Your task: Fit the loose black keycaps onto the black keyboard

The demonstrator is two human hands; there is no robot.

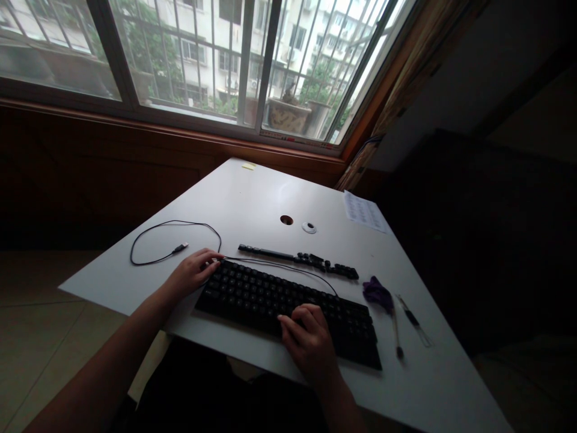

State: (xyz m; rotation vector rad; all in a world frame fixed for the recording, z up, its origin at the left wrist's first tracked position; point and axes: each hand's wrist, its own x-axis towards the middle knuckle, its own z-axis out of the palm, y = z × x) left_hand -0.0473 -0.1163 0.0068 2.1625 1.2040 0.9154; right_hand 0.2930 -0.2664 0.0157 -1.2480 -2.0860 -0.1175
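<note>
A black keyboard (265, 294) lies near the table's front edge, slightly askew. My left hand (196, 270) is at its back left corner, fingers together and closed on that corner beside the cable. Over the front row of keys, right of the middle, is my right hand (309, 337), its fingers curled and the thumb close to the index finger. Whatever may be between those fingertips is too small or hidden to make out. Behind the keyboard, loose black keycaps (345, 270) lie in a line with a long space-bar keycap (276, 254).
The keyboard's cable (157, 224) loops left to a USB plug (180, 248). At right lie a purple cloth (377, 293), a brush (396, 337) and a wire-ended tool (412, 319). Farther back are a table hole (286, 220), a white ring (309, 228) and a printed sheet (364, 211).
</note>
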